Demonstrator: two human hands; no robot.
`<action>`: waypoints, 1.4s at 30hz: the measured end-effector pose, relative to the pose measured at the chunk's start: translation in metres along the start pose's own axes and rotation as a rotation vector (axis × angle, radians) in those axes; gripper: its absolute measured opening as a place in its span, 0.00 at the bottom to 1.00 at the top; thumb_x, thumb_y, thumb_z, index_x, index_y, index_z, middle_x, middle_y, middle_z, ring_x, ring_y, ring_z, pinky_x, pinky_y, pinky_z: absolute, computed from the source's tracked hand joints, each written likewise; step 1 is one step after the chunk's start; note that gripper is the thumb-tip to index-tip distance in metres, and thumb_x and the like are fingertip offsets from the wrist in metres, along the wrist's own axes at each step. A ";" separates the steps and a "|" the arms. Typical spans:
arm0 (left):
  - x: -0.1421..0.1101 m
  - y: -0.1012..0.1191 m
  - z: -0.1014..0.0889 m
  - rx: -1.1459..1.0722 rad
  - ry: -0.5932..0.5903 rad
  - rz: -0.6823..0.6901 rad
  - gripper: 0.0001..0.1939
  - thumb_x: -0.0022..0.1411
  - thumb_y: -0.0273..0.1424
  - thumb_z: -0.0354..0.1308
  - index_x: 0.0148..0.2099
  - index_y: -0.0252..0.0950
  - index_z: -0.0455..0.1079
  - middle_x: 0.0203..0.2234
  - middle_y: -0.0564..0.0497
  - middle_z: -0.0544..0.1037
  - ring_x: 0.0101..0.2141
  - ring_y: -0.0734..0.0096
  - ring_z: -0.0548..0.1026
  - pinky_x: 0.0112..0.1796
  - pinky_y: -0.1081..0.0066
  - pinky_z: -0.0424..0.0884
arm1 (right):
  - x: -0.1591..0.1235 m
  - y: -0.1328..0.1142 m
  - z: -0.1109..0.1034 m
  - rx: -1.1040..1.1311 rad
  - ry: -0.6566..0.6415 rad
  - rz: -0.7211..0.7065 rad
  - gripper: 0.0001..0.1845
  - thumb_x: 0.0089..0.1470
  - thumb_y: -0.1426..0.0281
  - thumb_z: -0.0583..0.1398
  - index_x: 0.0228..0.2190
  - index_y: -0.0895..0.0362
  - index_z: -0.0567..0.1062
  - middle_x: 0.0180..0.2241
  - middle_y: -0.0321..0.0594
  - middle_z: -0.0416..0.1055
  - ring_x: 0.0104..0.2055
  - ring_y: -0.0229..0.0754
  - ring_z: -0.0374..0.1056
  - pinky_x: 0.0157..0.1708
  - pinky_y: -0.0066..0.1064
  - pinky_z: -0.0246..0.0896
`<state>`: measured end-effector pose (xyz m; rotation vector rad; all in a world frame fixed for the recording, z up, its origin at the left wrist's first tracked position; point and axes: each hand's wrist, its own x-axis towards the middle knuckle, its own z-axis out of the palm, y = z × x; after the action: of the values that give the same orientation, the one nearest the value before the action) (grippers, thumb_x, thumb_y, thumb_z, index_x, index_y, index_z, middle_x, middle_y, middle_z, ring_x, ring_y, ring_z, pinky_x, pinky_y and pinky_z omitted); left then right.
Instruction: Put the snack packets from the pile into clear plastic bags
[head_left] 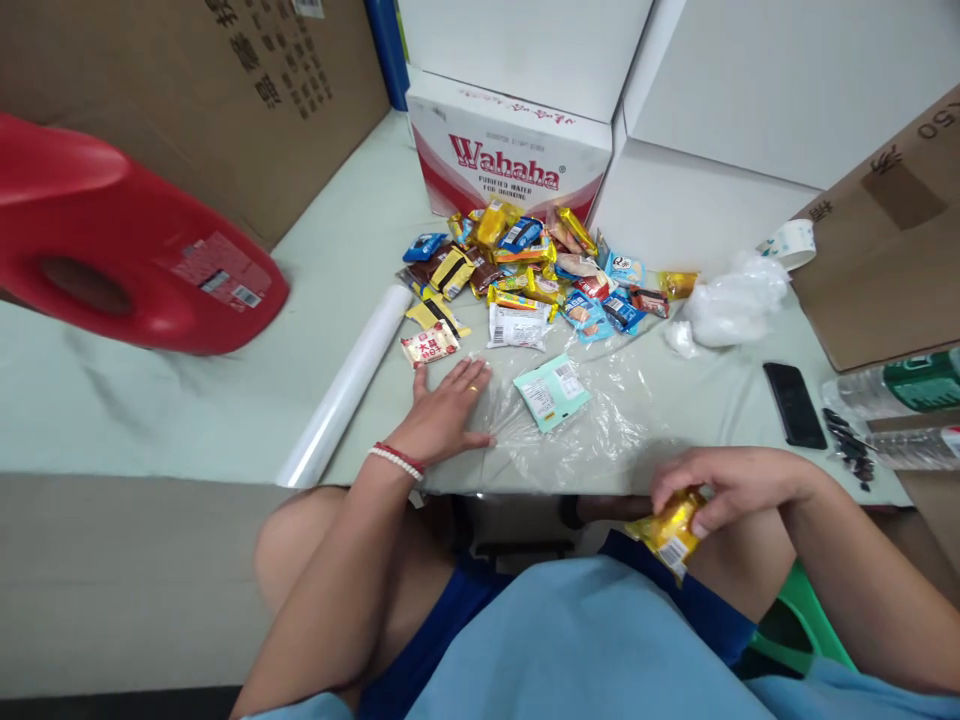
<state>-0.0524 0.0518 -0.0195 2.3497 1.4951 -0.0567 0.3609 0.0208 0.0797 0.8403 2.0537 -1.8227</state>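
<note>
My left hand (446, 410) lies flat with fingers spread at the left edge of a clear plastic sheet (615, 420). Just beyond its fingertips is a small red-and-cream snack packet (430, 344). On the sheet rests a mint-green packet (553, 392) with printed labels. Low over my lap, by the table's front edge, my right hand (724, 485) grips a shiny yellow snack packet (677, 530) between fingers and thumb. A heap of mixed snack packets (525, 262) sits behind the sheet, with a white-backed packet (517, 326) at its front.
A white roll (349, 385) lies left of my left hand. A big red jug (142, 240) stands farther left. Behind the heap is a Wahaha carton (510, 150). To the right are crumpled white plastic (731, 305), a tape roll (791, 243), a phone (795, 405) and plastic bottles (919, 385).
</note>
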 end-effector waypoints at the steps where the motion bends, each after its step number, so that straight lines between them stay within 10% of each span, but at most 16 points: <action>1: -0.003 0.001 -0.003 0.011 0.029 0.004 0.49 0.60 0.44 0.67 0.77 0.42 0.51 0.75 0.36 0.52 0.74 0.38 0.49 0.66 0.25 0.36 | -0.009 -0.004 0.000 -0.024 0.046 -0.012 0.21 0.61 0.59 0.67 0.54 0.51 0.81 0.49 0.44 0.78 0.50 0.46 0.76 0.52 0.36 0.71; 8: -0.011 0.028 -0.010 -0.053 0.420 0.012 0.23 0.70 0.29 0.49 0.63 0.42 0.72 0.66 0.44 0.73 0.71 0.52 0.60 0.71 0.41 0.46 | 0.030 -0.038 -0.033 -0.372 0.851 -0.313 0.20 0.62 0.57 0.66 0.54 0.46 0.80 0.51 0.42 0.78 0.55 0.49 0.71 0.61 0.43 0.63; 14: 0.000 0.037 0.007 -0.053 0.187 -0.059 0.20 0.70 0.30 0.51 0.60 0.40 0.74 0.63 0.40 0.75 0.66 0.49 0.69 0.67 0.33 0.52 | 0.132 -0.016 -0.057 -0.706 0.648 -0.253 0.26 0.62 0.58 0.66 0.58 0.56 0.78 0.60 0.54 0.72 0.66 0.60 0.62 0.67 0.57 0.52; 20: -0.003 0.030 0.011 -0.045 0.163 -0.056 0.20 0.71 0.29 0.52 0.62 0.44 0.72 0.67 0.42 0.70 0.67 0.52 0.67 0.67 0.33 0.52 | 0.160 -0.015 -0.055 -0.981 0.443 -0.112 0.49 0.50 0.61 0.74 0.69 0.50 0.64 0.70 0.51 0.61 0.76 0.66 0.41 0.71 0.69 0.31; 30: -0.003 0.027 0.016 -0.058 0.206 -0.048 0.19 0.70 0.28 0.55 0.60 0.44 0.73 0.66 0.43 0.73 0.67 0.47 0.67 0.65 0.27 0.51 | 0.149 -0.013 -0.047 -1.000 0.424 -0.050 0.37 0.54 0.62 0.70 0.63 0.55 0.72 0.62 0.56 0.68 0.74 0.66 0.46 0.70 0.70 0.35; 37: -0.025 0.038 0.002 -0.073 0.686 0.276 0.19 0.61 0.19 0.54 0.52 0.36 0.74 0.58 0.37 0.77 0.64 0.47 0.69 0.60 0.42 0.67 | 0.139 -0.022 -0.055 -0.881 0.458 -0.122 0.49 0.52 0.52 0.72 0.69 0.50 0.64 0.69 0.52 0.61 0.76 0.66 0.42 0.71 0.68 0.35; 42: -0.047 0.062 0.007 -0.136 0.336 0.731 0.17 0.63 0.26 0.59 0.54 0.38 0.72 0.63 0.39 0.75 0.65 0.52 0.69 0.65 0.47 0.65 | 0.071 -0.009 -0.030 -0.705 0.687 -0.257 0.38 0.59 0.51 0.67 0.66 0.50 0.68 0.64 0.52 0.66 0.68 0.58 0.57 0.67 0.55 0.54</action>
<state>-0.0175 -0.0148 0.0012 2.7217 0.6369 0.6217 0.3046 0.0666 0.0525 1.0970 3.0494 -0.7742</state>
